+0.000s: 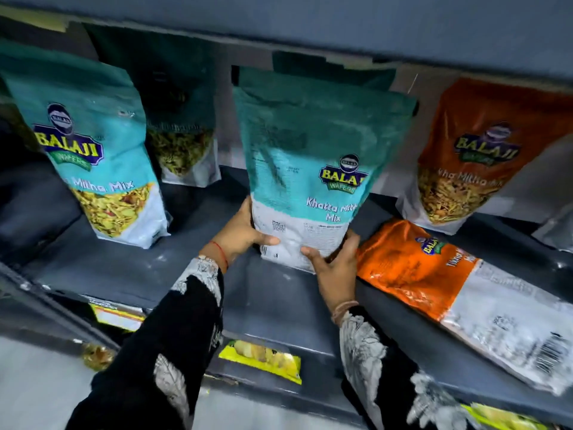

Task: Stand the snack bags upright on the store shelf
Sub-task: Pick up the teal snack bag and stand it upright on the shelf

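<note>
Both hands hold the teal bag by its bottom end. The left hand has its fingers closed on the bottom left corner. The right hand has its fingers closed on the bottom right corner. The bag goes up and away from the fingers, so its long side points up. Its bottom looks like it is at or just above the shelf, between the two hands.

An orange bag lies flat just to the right of the right hand. Its long side runs along the shelf. The right hand is much nearer to it, so I think it is next.

Counting bags: three teal, all up. Two orange, one up and one flat.
</note>
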